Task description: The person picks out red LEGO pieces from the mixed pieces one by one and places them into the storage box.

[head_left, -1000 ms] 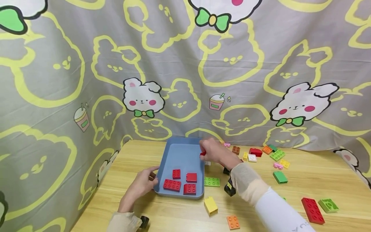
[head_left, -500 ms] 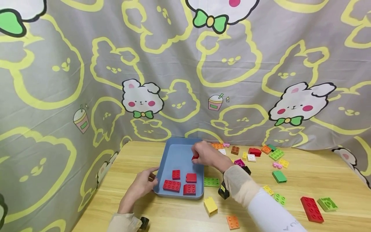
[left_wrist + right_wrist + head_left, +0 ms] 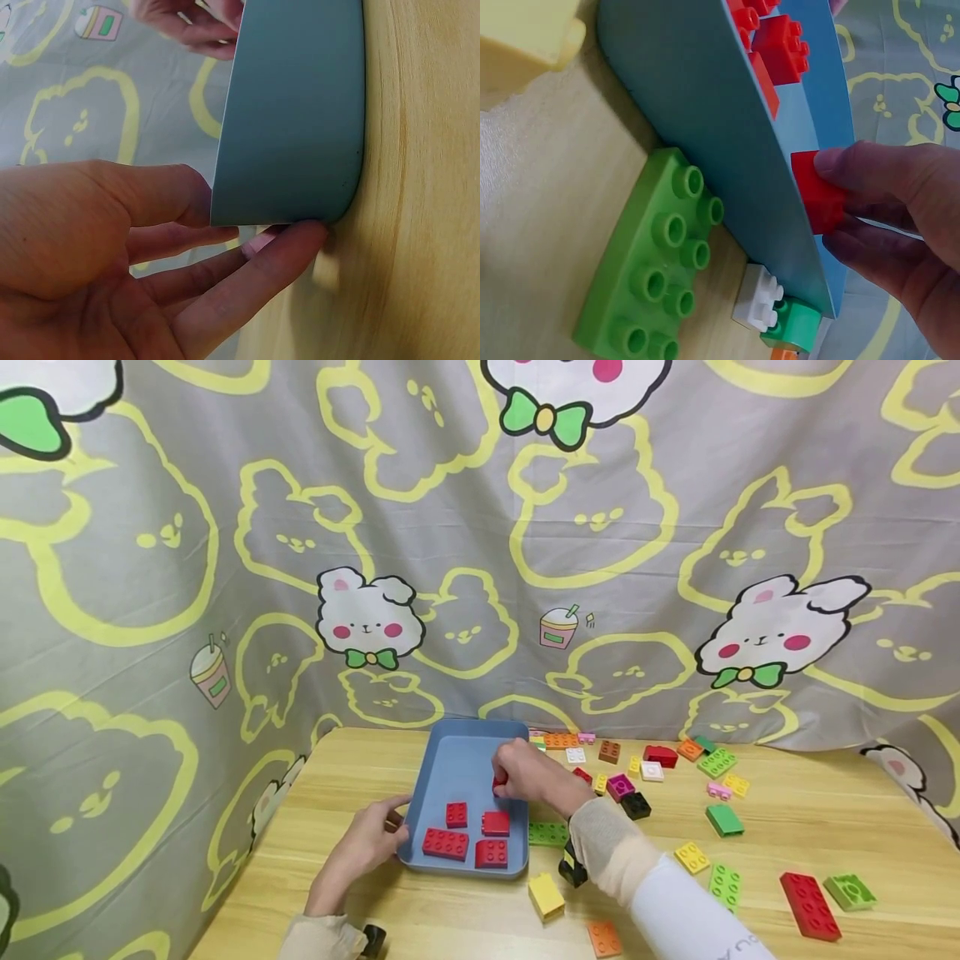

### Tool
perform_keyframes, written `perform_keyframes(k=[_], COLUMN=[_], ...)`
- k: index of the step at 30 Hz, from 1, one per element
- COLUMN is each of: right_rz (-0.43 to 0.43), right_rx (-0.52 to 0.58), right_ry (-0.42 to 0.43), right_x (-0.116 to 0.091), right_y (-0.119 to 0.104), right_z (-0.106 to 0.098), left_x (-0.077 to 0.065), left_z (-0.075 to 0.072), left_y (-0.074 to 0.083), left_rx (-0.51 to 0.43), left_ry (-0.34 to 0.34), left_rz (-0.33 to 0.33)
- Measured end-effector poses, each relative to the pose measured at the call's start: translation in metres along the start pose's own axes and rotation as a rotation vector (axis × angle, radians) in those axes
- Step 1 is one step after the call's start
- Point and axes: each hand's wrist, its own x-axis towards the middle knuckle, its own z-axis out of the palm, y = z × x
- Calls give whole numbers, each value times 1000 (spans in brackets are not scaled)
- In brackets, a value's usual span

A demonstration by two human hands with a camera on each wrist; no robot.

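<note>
My right hand (image 3: pixel 521 770) pinches a red toy brick (image 3: pixel 817 193) between thumb and fingers, inside the right side of the blue-grey tray (image 3: pixel 459 752). In the right wrist view the brick shows just past the tray's wall. My left hand (image 3: pixel 365 839) holds the tray's left side near its front corner. The left wrist view shows the thumb (image 3: pixel 176 196) at the rim and a fingertip (image 3: pixel 307 229) low on the outer wall. Several red bricks lie in the front half of the tray, among them a long one (image 3: pixel 446 843) and a small one (image 3: pixel 456 814).
A green brick (image 3: pixel 649 262) lies along the tray's right wall. A yellow brick (image 3: pixel 546 897) and an orange one (image 3: pixel 604 938) lie in front. Many coloured bricks spread over the table's right side, including a long red one (image 3: pixel 810 906). A patterned curtain (image 3: pixel 450 527) stands behind.
My right hand has moved left from the tray's right rim to inside it with the red brick, then slightly forward and down. My left hand stays at the tray's left side.
</note>
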Motion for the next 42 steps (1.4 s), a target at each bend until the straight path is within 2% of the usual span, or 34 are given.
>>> perform_keyframes(k=[9,25,30,38,42], right_rz=[15,12,43,58,113], right_rx=[-21,-36,3,-23,39], right_ry=[-14,16,1,101,129], right_x=[0,1,0,-7,-11], right_y=[-1,-3,-6,-3,7], right_z=[10,14,6,-15,-21], left_x=[-2,-2,-2,-2,-2], left_z=[0,0,0,0,0], left_y=[2,2,2,1,0], left_rx=[-3,2,12,2,-15], left_ry=[9,0,6,4,-1], left_rz=[-7,5,5,12,21])
